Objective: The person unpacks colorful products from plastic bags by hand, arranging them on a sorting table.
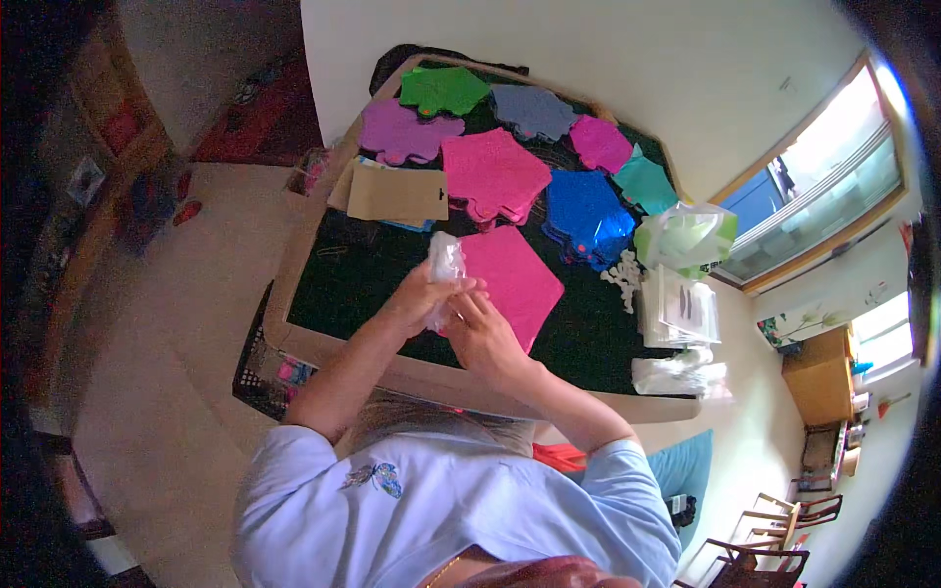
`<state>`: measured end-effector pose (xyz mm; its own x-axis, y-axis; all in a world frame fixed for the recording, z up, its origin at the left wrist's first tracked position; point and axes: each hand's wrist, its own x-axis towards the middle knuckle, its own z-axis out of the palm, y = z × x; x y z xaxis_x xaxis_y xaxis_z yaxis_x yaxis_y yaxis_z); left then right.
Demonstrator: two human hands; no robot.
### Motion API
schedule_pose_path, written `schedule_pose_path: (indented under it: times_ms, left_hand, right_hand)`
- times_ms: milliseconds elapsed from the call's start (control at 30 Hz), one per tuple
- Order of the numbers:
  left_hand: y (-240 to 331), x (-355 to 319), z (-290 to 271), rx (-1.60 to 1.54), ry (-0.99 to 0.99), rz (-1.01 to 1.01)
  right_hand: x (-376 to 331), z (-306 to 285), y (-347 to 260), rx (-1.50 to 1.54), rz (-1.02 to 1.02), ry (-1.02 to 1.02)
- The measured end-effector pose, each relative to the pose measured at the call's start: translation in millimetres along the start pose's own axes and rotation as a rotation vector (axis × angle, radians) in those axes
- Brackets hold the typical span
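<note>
A crumpled clear plastic bag (447,257) is bunched in my left hand (420,297), whose fingers are closed round it. My right hand (483,335) meets it from the right, fingers bent and pressed against the plastic and the left hand's fingertips. Both hands hang over the near middle of the dark-topped table. Just under and beyond them lies a flat pink shaped felt piece (517,279), its left part hidden by the hands. A thicker pink felt stack (495,169) sits farther back. Brown card sheets (397,192) lie to the left of it.
Blue (586,211), purple (404,132), green (443,90), grey (532,111), magenta (600,143) and teal (644,182) felt stacks spread across the back. White small pieces (623,279), clear plastic sleeves (678,309) and a plastic bag (686,238) occupy the right edge. A black basket (257,355) stands at lower left.
</note>
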<state>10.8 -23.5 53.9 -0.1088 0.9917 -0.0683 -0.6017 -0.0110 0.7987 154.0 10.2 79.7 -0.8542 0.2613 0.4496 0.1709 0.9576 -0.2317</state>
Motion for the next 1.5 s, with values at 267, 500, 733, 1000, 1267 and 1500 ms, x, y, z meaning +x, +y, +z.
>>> schedule_pose_path:
  times_ms: [267,500,733,1000,1267,1500]
  left_hand:
    - [-12,-40,-2,-0.326,-0.197,-0.556]
    - [-5,-47,27,-0.396,-0.577,-0.872]
    - [15,-6,0,1.475,-0.766,-0.225]
    - [34,-3,16,1.729,-0.633,1.297]
    - [-12,1,71,0.597,0.265,1.132]
    - [23,-26,25,-0.720,-0.213,-0.227]
  right_hand:
    - [23,-66,9,-0.169,-0.480,-0.133]
    - [12,-41,40,-0.141,-0.580,-0.191]
    - [-13,-4,42,-0.311,-0.272,-0.264]
    - [-18,-13,-12,1.997,1.003,-0.781]
    - [40,-19,-73,3.158,-0.303,-0.302]
    - [-6,-70,-37,0.520,-0.241,0.268]
